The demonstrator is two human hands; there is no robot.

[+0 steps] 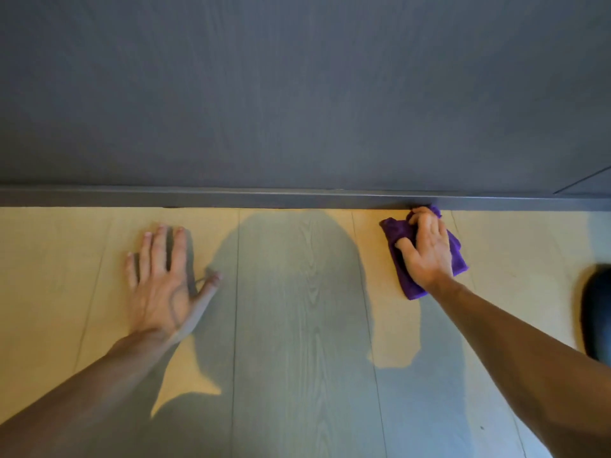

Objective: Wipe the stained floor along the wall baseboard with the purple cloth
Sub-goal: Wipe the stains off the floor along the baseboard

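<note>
Head view — right hand [426, 249] grips purple cloth [454, 259] at baseboard [231, 199]; left hand [162, 276] spread flat.

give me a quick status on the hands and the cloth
Right hand pressing purple cloth to floor, at the baseboard. Left hand flat on floor, empty. Dark object at right edge, clear of cloth.

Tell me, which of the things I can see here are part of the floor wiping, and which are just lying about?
Part of the job:
- purple cloth, pressed to the floor under the right hand
- wood-look floor
- dark baseboard, which the cloth's far end reaches
- left hand, flat on the floor, apparently bracing

Just there:
- dark object at the right edge, too blurred to identify
- grey wall
</note>
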